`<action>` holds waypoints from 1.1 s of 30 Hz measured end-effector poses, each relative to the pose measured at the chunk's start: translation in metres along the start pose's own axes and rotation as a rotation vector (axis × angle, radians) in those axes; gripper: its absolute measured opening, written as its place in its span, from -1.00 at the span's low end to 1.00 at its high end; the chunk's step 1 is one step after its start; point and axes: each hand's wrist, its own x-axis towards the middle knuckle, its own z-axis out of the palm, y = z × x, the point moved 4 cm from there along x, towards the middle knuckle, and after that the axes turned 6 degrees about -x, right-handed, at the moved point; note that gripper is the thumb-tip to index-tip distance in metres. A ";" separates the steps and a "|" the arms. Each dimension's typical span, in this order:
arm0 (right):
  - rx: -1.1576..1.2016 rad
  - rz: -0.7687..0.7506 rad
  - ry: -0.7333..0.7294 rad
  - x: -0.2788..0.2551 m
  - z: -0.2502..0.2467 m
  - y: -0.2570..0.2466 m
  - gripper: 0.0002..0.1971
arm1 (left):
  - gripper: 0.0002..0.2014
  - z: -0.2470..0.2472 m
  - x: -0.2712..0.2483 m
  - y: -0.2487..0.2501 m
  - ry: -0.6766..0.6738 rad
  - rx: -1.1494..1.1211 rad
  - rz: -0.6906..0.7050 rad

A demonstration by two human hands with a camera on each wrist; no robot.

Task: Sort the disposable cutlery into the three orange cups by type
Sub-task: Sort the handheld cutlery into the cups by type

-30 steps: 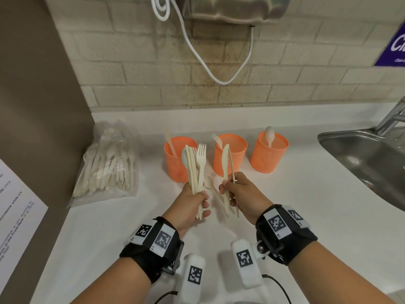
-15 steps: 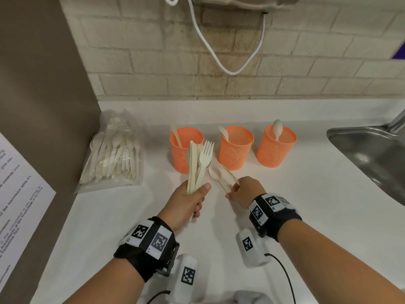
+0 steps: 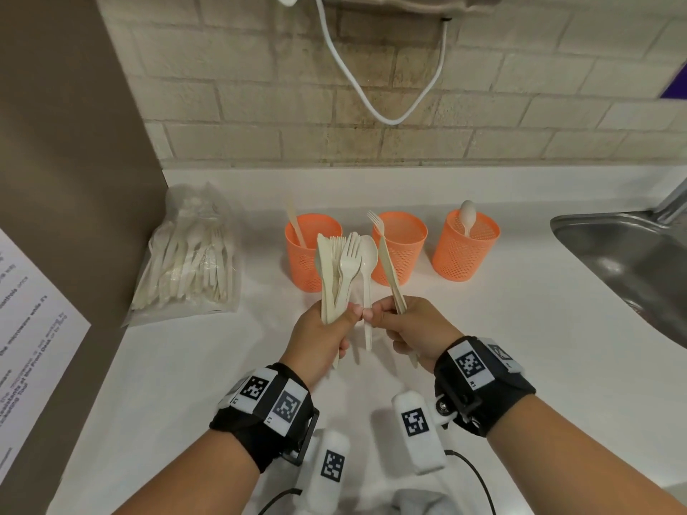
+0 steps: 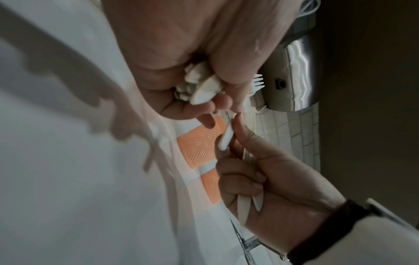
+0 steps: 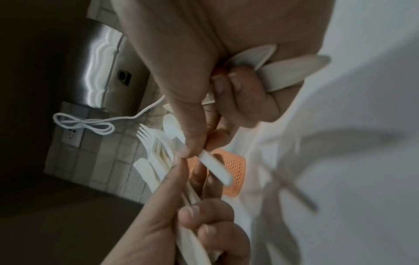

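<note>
Cream-coloured plastic cutlery fills both hands above the white countertop [image 3: 520, 328]. The left hand [image 3: 327, 328] is wrapped around an upright bundle of forks and knives [image 3: 340, 269], tines and blades pointing up in front of the cups. The right hand [image 3: 416, 328] curls its lower fingers round a pair of slim cream knives [image 3: 390, 269] that lean slightly left, while its thumb and forefinger pinch the handle of a cream plastic spoon [image 3: 368, 269] standing between the two hands, just beside the bundle; the two thumbs nearly touch.

Farther back stand three orange mesh cups in a row. The left orange cup [image 3: 308, 269] holds one knife, the middle orange cup [image 3: 403, 254] one fork, the right orange cup [image 3: 461, 254] one spoon. At the far left lies a clear plastic bag of more cutlery [image 3: 186, 262], against a brown panel. A steel sink [image 3: 632, 262] sits at the right, and a white cord [image 3: 371, 102] loops down the brick wall.
</note>
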 end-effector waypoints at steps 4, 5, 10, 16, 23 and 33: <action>-0.014 -0.042 0.016 -0.001 0.004 -0.003 -0.89 | -0.78 0.003 -0.002 0.005 -0.022 -0.003 0.017; -0.014 -0.046 0.018 -0.002 0.004 -0.005 -0.90 | -0.79 0.004 -0.002 0.006 -0.025 -0.001 0.021; 0.032 -0.044 0.041 -0.005 0.002 -0.007 -0.93 | -0.80 -0.001 0.004 0.004 0.032 -0.015 0.017; 0.104 -0.138 0.103 -0.011 0.002 -0.018 -0.89 | -0.85 0.005 0.002 0.006 -0.026 -0.100 -0.075; -0.079 -0.316 0.087 -0.013 0.021 -0.042 -0.85 | -0.69 0.017 -0.003 0.017 -0.030 0.015 0.012; -0.049 -0.223 -0.011 -0.007 0.020 -0.042 -0.82 | -0.70 0.015 -0.004 0.025 -0.119 0.023 0.032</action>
